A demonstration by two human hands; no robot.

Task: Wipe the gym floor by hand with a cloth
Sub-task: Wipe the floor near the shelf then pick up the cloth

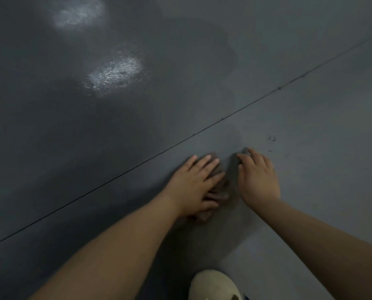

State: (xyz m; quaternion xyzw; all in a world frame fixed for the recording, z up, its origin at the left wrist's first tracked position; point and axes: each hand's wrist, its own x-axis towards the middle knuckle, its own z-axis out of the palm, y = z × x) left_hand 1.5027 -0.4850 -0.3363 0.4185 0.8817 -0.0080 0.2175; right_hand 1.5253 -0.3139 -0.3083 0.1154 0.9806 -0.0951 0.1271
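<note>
Gym floor, cloth, two hands: head view.

Left hand (194, 180) lies flat on a dark cloth (223, 187), fingers straight and spread, pressing it to the grey floor (310, 118). Right hand (257, 178) also rests on the cloth at its right edge, fingers relaxed and extended, grip apart on both sides (nothing curled round the fabric). The cloth sits bunched between and beneath the hands, just right of a thin dark seam (202, 129) crossing the floor diagonally. Left of the seam the floor looks darker, with two bright reflections (115, 72). Small dark specks (271, 138) lie near the right hand. A cream shoe (213, 285) shows at the bottom edge.
</note>
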